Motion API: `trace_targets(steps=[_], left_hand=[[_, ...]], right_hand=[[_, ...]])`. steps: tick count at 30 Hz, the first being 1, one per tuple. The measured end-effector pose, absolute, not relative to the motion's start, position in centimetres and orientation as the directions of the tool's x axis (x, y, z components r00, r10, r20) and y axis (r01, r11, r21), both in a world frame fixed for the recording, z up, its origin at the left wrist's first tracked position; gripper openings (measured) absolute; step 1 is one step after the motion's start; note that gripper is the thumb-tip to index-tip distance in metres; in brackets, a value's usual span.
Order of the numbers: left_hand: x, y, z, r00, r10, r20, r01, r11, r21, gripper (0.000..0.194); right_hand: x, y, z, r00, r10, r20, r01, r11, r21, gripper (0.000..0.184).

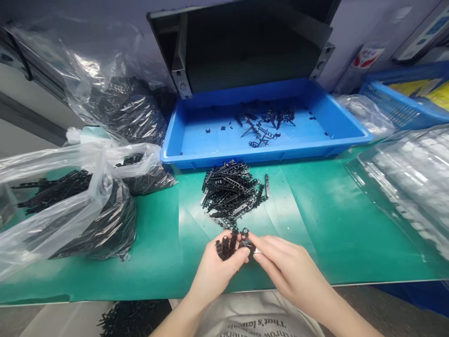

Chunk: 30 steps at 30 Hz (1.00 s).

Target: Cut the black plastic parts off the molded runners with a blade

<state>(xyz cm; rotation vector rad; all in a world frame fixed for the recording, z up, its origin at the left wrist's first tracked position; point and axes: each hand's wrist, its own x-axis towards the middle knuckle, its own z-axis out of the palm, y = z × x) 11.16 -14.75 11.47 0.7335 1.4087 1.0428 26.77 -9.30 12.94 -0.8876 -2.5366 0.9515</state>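
My left hand [218, 267] is closed around several small black plastic parts [226, 247], whose ringed ends stick up past the fingers. Close against it, my right hand [286, 262] pinches another black plastic part [247, 244] between thumb and forefinger. A small pale bit shows at the right fingertips; I cannot make out what it is. Just beyond both hands, a heap of black plastic strips [233, 189] with rows of rings lies on the green table. One single strip [267, 186] lies apart at the heap's right side.
Behind the heap stands a blue tray [224, 158] with loose black pieces inside. Clear bags of black parts [98, 229] crowd the left. Stacked clear plastic trays [414, 187] and a blue basket [393, 105] are at the right. A dark shelf [245, 51] overhangs the tray.
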Motion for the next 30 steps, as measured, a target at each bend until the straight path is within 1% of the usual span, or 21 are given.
trace_targets(steps=[5,10,14,18,21,24,27,30], left_hand=[[11.2,-14.8,11.8,-0.135,0.904,-0.406,-0.075,0.4,0.914,0.007],[11.4,-14.8,12.0,-0.137,0.911,-0.388,-0.024,0.388,0.921,0.006],[11.5,-14.8,11.9,-0.173,0.907,-0.384,-0.02,0.387,0.922,0.014],[11.7,-14.9,11.8,-0.207,0.903,-0.377,-0.013,0.383,0.924,0.018],[11.8,-15.0,11.4,-0.207,0.902,-0.378,-0.042,0.378,0.925,0.018],[11.9,-15.0,11.0,-0.204,0.899,-0.388,-0.121,0.37,0.921,0.018],[11.8,-15.1,10.9,-0.245,0.88,-0.407,-0.221,0.358,0.907,0.015],[11.3,-15.1,11.0,-0.301,0.856,-0.421,-0.331,0.32,0.888,0.015]], right_hand=[[26.9,-9.6,12.8,-0.752,0.657,0.055,0.467,0.59,-0.659,0.034],[26.8,-9.7,12.6,-0.752,0.658,0.036,0.45,0.553,-0.701,0.035],[26.6,-9.9,12.3,-0.721,0.692,0.026,0.468,0.515,-0.718,0.036],[26.2,-10.4,12.1,-0.681,0.727,0.086,0.465,0.52,-0.717,0.035],[25.9,-10.8,11.7,-0.657,0.739,0.148,0.482,0.563,-0.671,0.035],[25.8,-10.8,11.2,-0.653,0.738,0.17,0.53,0.605,-0.594,0.035],[25.8,-9.8,11.1,-0.645,0.751,0.139,0.598,0.61,-0.52,0.035],[25.5,-7.6,11.6,-0.629,0.774,0.071,0.685,0.596,-0.419,0.035]])
